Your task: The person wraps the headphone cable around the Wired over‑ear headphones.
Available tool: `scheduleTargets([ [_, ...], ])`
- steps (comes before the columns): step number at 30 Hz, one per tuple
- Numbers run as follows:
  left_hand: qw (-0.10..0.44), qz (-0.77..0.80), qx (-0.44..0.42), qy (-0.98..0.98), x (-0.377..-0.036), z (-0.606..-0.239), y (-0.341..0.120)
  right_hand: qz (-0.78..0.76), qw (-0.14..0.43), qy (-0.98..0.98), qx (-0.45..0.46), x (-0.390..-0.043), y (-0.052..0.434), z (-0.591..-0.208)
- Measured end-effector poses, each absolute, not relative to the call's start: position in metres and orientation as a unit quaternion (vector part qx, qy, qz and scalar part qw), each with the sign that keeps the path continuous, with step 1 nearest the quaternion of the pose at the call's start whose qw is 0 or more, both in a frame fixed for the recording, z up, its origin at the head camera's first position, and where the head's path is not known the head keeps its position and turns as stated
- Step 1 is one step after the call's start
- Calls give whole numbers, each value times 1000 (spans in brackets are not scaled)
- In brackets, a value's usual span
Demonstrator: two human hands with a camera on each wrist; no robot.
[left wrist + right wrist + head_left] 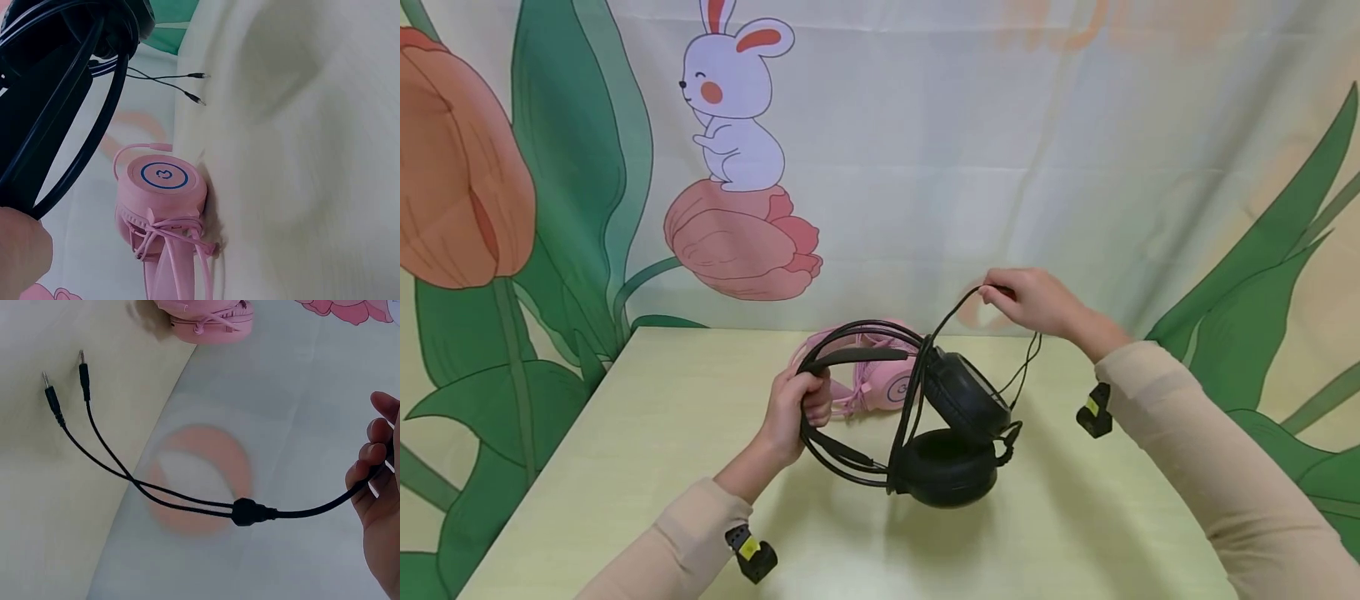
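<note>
My left hand (797,408) grips the headband of a black headset (925,417), held just above the pale table (662,433); its two ear cups (958,433) hang to the right. My right hand (1026,298) is raised behind it and pinches the headset's black cable (958,310). In the right wrist view that cable (312,509) runs from my fingers (369,456) to a splitter (247,511) and ends in two jack plugs (65,387) hanging in the air. A pink headset (880,375) lies on the table behind the black one, its ear cup (164,181) close in the left wrist view.
A cloth backdrop (925,150) printed with a rabbit, tulips and green leaves hangs right behind the table's far edge. The table's left edge (542,467) runs diagonally toward me. Small black and yellow wrist cameras (1093,410) sit on both sleeves.
</note>
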State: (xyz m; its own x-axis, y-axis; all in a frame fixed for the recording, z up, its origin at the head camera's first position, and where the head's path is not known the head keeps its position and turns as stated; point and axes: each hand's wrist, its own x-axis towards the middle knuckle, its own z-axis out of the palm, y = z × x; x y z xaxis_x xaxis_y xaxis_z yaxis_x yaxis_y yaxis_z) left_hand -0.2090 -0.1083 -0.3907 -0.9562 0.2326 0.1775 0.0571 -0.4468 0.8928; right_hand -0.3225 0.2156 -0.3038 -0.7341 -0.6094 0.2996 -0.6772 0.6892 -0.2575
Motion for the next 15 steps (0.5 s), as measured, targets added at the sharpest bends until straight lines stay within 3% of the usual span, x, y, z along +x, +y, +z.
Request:
scheduleTargets([
  [7,56,840,142,520,-213,-387,-108,201,84,-923,318,-326,219,-311],
  [15,57,855,141,496,-216,-385,-107,163,117,-922,331,-331,214,-331],
])
